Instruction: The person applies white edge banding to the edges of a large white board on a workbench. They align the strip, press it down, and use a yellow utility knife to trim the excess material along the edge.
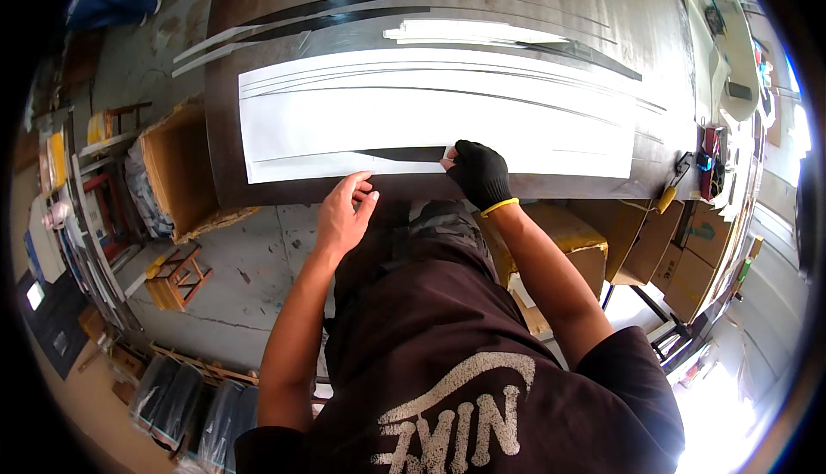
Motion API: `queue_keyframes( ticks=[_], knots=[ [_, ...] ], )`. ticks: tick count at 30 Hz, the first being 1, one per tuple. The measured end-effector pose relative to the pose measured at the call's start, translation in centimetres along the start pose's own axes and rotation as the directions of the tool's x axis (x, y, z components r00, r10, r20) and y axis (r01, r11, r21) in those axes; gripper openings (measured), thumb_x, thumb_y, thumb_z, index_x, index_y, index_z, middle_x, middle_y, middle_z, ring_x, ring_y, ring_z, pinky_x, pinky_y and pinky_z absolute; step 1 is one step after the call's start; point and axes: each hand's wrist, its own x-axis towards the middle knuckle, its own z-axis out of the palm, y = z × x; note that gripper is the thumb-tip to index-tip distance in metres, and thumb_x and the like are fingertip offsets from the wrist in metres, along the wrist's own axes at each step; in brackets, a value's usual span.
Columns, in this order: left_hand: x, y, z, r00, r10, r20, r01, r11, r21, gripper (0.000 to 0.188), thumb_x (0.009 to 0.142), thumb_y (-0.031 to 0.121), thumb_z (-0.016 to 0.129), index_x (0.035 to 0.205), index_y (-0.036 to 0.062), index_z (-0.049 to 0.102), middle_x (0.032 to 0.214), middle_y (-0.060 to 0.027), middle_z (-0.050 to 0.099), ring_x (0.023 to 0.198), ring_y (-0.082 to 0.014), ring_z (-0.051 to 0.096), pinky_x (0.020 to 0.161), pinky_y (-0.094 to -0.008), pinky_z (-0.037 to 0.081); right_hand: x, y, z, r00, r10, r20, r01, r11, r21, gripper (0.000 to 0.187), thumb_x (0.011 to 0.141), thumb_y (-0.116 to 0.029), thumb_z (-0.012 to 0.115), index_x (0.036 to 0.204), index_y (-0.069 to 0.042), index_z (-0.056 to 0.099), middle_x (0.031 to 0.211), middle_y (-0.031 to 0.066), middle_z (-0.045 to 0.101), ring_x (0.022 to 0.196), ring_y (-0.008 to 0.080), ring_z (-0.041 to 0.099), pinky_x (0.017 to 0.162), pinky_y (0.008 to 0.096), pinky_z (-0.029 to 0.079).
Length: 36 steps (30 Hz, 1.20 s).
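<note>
A long white sheet (430,117) lies along the front of a dark table (225,143). Several thin dark lines or strips run along its length. Near its front edge is a narrow glossy strip (404,154), part dark and part bright white. My right hand (479,175), in a black fingerless glove with a yellow cuff, pinches the strip's right end between thumb and finger. Bare, my left hand (344,214) is at the table's front edge, below the strip's left part. Its fingers are loosely bent, the thumb apart, with nothing seen between them.
Long dark strips (344,11) and a bright white piece (473,32) lie farther back on the table. Left of it stands an open cardboard box (181,169), with a small wooden stool (179,278) on the floor. More cardboard boxes (572,237) are under the right side.
</note>
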Motion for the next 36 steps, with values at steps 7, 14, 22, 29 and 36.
queue_keyframes(
  ticks=[7,14,22,29,36],
  knots=[
    [0.4,0.6,0.5,0.997,0.034,0.063,-0.036,0.999,0.035,0.039,0.103,0.017,0.074,0.139,0.0035,0.066,0.113,-0.015,0.077,0.096,-0.0239,0.076,0.085,-0.0357,0.059,0.0,0.3,0.3,0.999,-0.028,-0.02,0.028,1.0,0.0,0.019,0.091,-0.032,0.074,0.092,-0.013,0.076,0.088,0.0154,0.076,0.086,0.0391,0.075,0.076,0.0505,0.058],
    [0.8,0.9,0.8,0.996,0.036,0.086,-0.039,0.999,0.032,0.039,0.102,0.019,0.074,0.137,0.0051,0.066,0.115,-0.0131,0.077,0.095,-0.0272,0.076,0.085,-0.0396,0.062,0.3,0.9,0.7,0.997,-0.058,-0.05,0.055,0.996,-0.07,0.015,0.091,-0.026,0.075,0.092,-0.011,0.074,0.088,0.0157,0.075,0.085,0.0388,0.075,0.074,0.0451,0.059],
    [1.9,2.7,2.6,0.97,0.161,0.181,-0.185,0.975,0.125,0.043,0.099,0.017,0.075,0.14,0.0055,0.066,0.12,-0.0169,0.073,0.103,-0.0328,0.074,0.093,-0.0439,0.06,0.1,0.4,0.3,0.997,-0.058,-0.043,0.057,0.998,-0.022,0.016,0.092,-0.025,0.075,0.092,-0.01,0.074,0.088,0.0166,0.075,0.086,0.0401,0.075,0.073,0.0463,0.058],
    [3.0,4.2,5.0,0.865,0.397,0.306,-0.494,0.778,0.388,0.058,0.094,0.015,0.075,0.15,0.0075,0.062,0.134,-0.0117,0.06,0.123,-0.0329,0.061,0.107,-0.0458,0.052,-0.3,0.4,0.5,0.994,-0.075,-0.077,0.068,0.993,-0.097,0.016,0.094,-0.024,0.074,0.094,-0.008,0.073,0.088,0.0173,0.074,0.085,0.0412,0.073,0.073,0.0479,0.058],
    [3.4,3.7,6.3,0.843,0.421,0.334,-0.537,0.64,0.55,0.053,0.099,0.011,0.065,0.152,0.0095,0.061,0.135,-0.0106,0.059,0.118,-0.0291,0.061,0.102,-0.0431,0.052,-1.0,-0.3,-0.1,0.995,-0.082,-0.054,0.08,0.997,-0.021,0.015,0.094,-0.022,0.075,0.099,-0.008,0.074,0.092,0.016,0.076,0.088,0.0403,0.074,0.076,0.0485,0.057]
  ],
)
